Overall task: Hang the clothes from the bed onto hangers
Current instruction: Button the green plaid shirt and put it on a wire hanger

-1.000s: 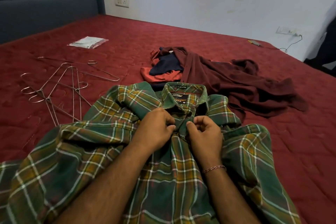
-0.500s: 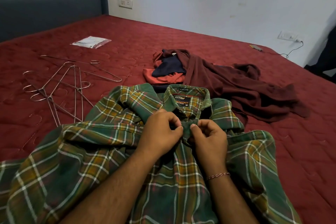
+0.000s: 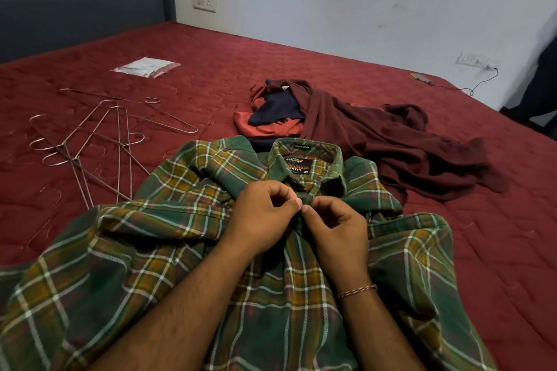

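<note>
A green plaid shirt (image 3: pixel 168 238) lies spread on the red bed (image 3: pixel 497 250), collar pointing away from me. My left hand (image 3: pixel 262 220) and my right hand (image 3: pixel 337 229) meet just below the collar, each pinching the shirt's front edge near the top button between thumb and fingers. Several bare wire hangers (image 3: pixel 99 141) lie in a loose heap on the bed to the left of the shirt. Beyond the collar sits a pile of clothes (image 3: pixel 385 141): a maroon garment, an orange one and a dark blue one.
A clear plastic packet (image 3: pixel 146 67) lies farther back on the left. A dark padded headboard (image 3: pixel 78 0) stands at the rear left, a white wall behind. A small device with a cable (image 3: pixel 422 78) rests at the bed's far right edge.
Both hands have crept a little up the shirt front towards the collar, their fingertips now touching at the top button. The shirt and the other things lie where they were.
</note>
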